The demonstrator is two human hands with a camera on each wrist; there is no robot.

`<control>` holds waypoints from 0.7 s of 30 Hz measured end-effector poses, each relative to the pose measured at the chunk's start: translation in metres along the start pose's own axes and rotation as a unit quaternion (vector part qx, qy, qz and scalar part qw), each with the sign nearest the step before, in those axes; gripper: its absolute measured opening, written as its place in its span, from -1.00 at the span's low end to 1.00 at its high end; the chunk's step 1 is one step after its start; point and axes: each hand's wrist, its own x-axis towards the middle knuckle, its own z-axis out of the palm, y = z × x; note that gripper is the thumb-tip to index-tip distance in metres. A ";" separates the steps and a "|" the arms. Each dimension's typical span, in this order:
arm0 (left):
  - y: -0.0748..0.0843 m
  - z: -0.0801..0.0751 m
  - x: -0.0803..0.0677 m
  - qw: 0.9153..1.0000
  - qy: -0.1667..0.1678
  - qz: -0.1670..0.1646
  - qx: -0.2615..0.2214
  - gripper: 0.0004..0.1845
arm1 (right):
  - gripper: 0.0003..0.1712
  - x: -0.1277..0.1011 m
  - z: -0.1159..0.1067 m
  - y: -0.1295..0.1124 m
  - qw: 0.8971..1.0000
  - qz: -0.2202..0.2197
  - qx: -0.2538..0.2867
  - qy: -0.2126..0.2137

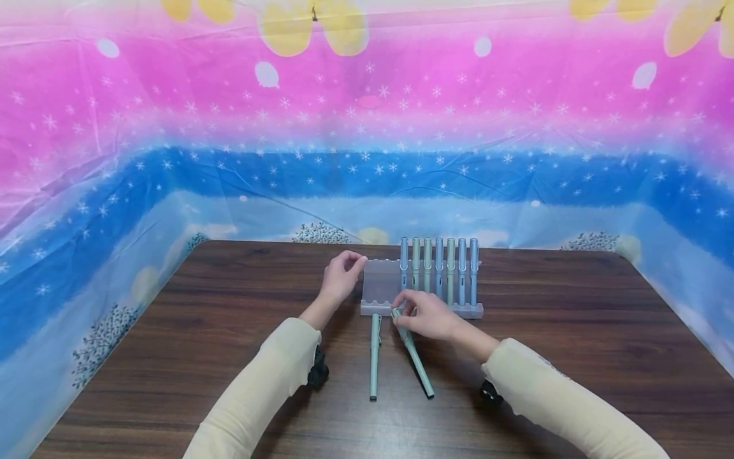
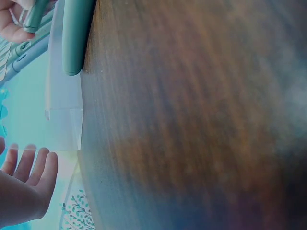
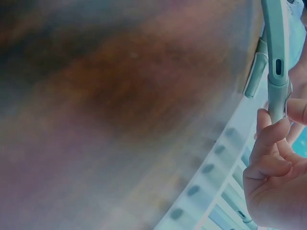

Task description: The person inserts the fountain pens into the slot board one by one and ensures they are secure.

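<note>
A clear plastic pen rack [image 1: 380,280] stands mid-table, with several blue and green pens [image 1: 438,271] upright in its right slots. My left hand [image 1: 354,262] rests its fingertips against the rack's left far corner. In the left wrist view its fingers [image 2: 29,165] look fairly straight beside the rack's end [image 2: 62,110]. My right hand [image 1: 402,312] pinches the top end of a green pen [image 1: 414,356] at the rack's front edge; the pen slants back toward me. The right wrist view shows the fingers [image 3: 271,136] curled on that pen [image 3: 277,62]. A second green pen [image 1: 374,357] lies loose on the table.
The dark wooden table [image 1: 545,331] is walled on three sides by a pink and blue starry sheet [image 1: 367,127]. The rack's left slots [image 1: 381,299] hold no pens. Both cream sleeves [image 1: 269,376] reach in from the near edge.
</note>
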 end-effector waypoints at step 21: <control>0.000 0.000 0.000 1.000 0.005 0.007 0.005 -0.77 | -0.74 0.007 -0.024 -0.012 0.998 -0.040 0.020 0.037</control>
